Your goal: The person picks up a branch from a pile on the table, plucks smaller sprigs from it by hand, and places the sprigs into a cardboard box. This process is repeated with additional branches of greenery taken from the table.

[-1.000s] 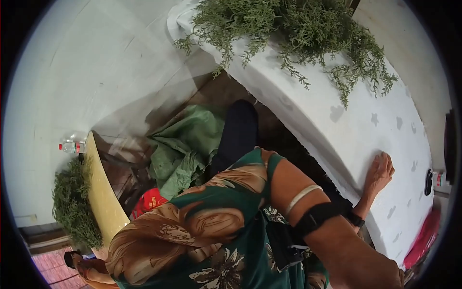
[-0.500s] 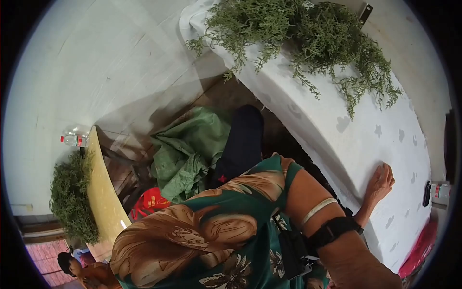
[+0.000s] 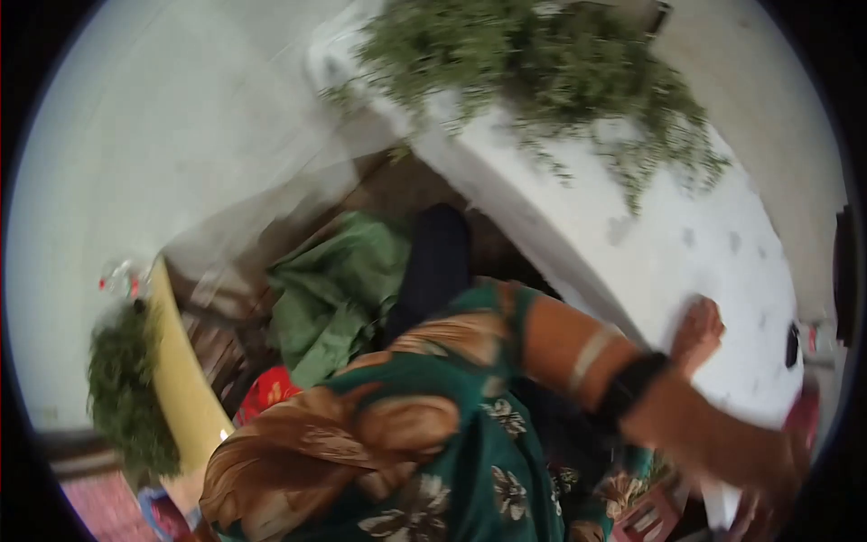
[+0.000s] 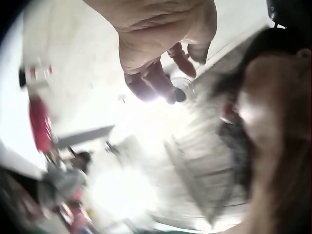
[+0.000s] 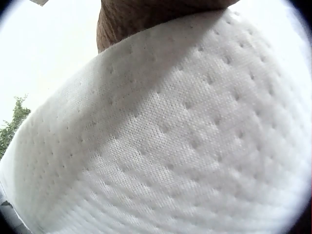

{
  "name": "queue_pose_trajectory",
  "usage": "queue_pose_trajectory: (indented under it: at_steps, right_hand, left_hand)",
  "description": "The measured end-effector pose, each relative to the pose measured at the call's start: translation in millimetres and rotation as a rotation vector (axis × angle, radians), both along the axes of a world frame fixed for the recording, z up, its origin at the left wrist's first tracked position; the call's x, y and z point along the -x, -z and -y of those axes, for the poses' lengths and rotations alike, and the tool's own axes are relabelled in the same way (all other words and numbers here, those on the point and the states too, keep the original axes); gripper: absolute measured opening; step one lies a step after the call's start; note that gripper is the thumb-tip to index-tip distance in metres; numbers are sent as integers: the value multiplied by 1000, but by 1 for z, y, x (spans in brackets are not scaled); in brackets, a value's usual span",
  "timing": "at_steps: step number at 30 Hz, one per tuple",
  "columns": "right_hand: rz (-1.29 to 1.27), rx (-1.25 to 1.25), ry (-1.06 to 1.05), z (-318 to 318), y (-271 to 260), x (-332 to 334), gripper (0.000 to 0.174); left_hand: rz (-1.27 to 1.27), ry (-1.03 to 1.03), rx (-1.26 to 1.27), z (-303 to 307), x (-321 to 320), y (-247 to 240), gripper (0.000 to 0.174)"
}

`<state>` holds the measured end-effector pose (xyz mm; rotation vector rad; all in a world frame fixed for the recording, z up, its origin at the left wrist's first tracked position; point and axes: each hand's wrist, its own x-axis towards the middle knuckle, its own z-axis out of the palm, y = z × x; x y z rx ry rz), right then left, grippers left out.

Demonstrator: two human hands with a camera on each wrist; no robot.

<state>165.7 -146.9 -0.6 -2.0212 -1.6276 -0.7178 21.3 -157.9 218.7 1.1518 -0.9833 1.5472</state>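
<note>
Fingers bent and slightly spread, my left hand (image 4: pixel 165 36) hangs over the glare; beside its fingertips sits a small dark round thing (image 4: pixel 180 94) with a clear, curved rim around it. Whether I grip it or merely have it lined up behind my fingers I cannot tell – the light washes out the place where they would meet. I judge this to be a reach, and whatever follows calls for steady fingertips and a clean look at that contact. A black strap (image 3: pixel 632 388) circles my left forearm, and a reddish crate (image 3: pixel 648 517) shows low down, near that arm. My right hand (image 3: pixel 698 332) rests on the white cloth (image 3: pixel 704 271), fingers loosely bent with nothing visible in them, though blur softens their outline. Near it on that side are a small black object (image 3: pixel 792 345) and, just past that, a bottle (image 3: pixel 824 339). Along the cloth, well apart from my right hand, leafy green sprigs (image 3: pixel 542 54) spill over the white. Across from there a crumpled green sheet (image 3: pixel 339 289) lies low beside a dark trouser leg (image 3: pixel 429 271), and beyond it – past something red (image 3: pixel 271 393) – stands a yellow tabletop (image 3: pixel 185 379).
</note>
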Motion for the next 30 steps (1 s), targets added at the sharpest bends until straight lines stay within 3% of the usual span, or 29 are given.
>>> queue_pose_trajectory:
  at_steps: [1, 3, 4, 6, 8, 10, 12, 16, 19, 20, 22, 23, 26, 27, 30]
  right_hand:
    - [4, -17, -7, -2, -10, 14, 22]
    - [8, -3, 87, -2, -20, 25, 21]
    - [-21, 33, 120, -3, -24, 30, 21]
    - [-47, 54, 187, -1, -24, 32, 20]
    - [-150, 82, 166, 0, -23, 31, 27]
    - [-155, 71, 193, 2, -23, 33, 27]
    - [-169, 78, 180, 1, -25, 32, 27]
    - [-201, 72, 161, 3, -25, 30, 27]
    - [-217, 42, 148, 2, -25, 30, 27]
    - [-220, 31, 133, 2, -26, 30, 27]
    - [-231, 28, 140, 3, -26, 30, 27]
    - [-242, 18, 131, 3, -26, 29, 27]
    - [-244, 29, 135, 2, -26, 28, 28]
    - [-239, 40, 142, 2, -25, 28, 29]
    - [-223, 77, 189, 1, -31, 28, 30]
  left_hand:
    - [32, 55, -17, -14, 2, 10, 26]
    - [-925, 180, 446, -86, 10, 35, 9]
    - [-1059, -128, 558, -122, 5, 49, 9]
    - [-836, -1035, 495, -197, -1, 81, 24]
    - [-1218, -1359, 432, -251, 13, 104, 44]
    - [-1355, -1623, 371, -282, 15, 137, 37]
    - [-1841, -1278, 378, -282, 26, 127, 30]
    - [-1948, -1315, 334, -295, 5, 164, 22]
    - [-1121, -1330, 63, -263, -2, 158, 16]
    - [-1124, -1316, 63, -243, -1, 145, 16]
    - [-796, -1122, -135, -201, 3, 119, 8]
    - [-793, -1104, -136, -191, 2, 123, 8]
    - [-1139, -714, -10, -172, 3, 144, 8]
    - [-1141, -691, -8, -171, 4, 150, 8]
    - [-1355, -92, 517, -182, 12, 165, 14]
